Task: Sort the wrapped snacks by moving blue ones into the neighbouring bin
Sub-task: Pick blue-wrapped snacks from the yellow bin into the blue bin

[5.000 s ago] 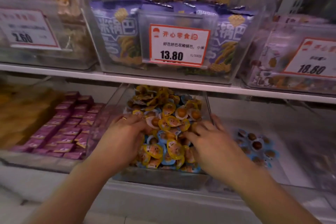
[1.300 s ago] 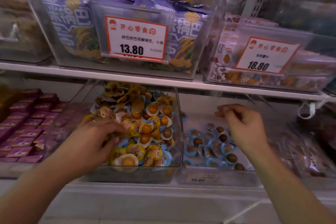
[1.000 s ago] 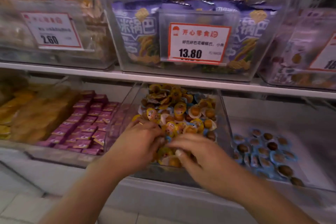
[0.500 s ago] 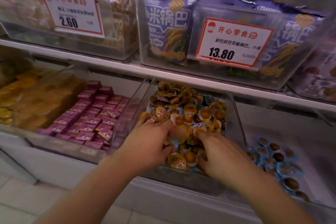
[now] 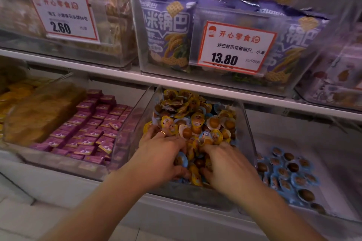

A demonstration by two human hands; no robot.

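Note:
A clear middle bin [image 5: 135, 123] on the lower shelf holds a heap of small round wrapped snacks, mostly yellow [image 5: 197, 121], with a few blue ones mixed in. Both my hands are inside it. My left hand [image 5: 160, 154], with a ring on one finger, lies spread on the pile's near left. A blue snack [image 5: 183, 159] sits between its thumb and palm. My right hand [image 5: 229, 166] presses into the near right of the pile, its fingertips buried. The neighbouring bin [image 5: 329, 162] to the right holds several blue-wrapped snacks [image 5: 288, 174] on its floor.
Left of the middle bin is a bin of pink wrapped blocks [image 5: 88, 129], then yellow packets [image 5: 39, 111]. The upper shelf edge [image 5: 195, 86] hangs just above the pile, carrying bins of purple bags [image 5: 168, 31] and price cards [image 5: 235, 47].
My right hand came back from the right-hand bin into the middle bin. Both hands now dig deeper into the near part of the pile. The view has shifted right and closer.

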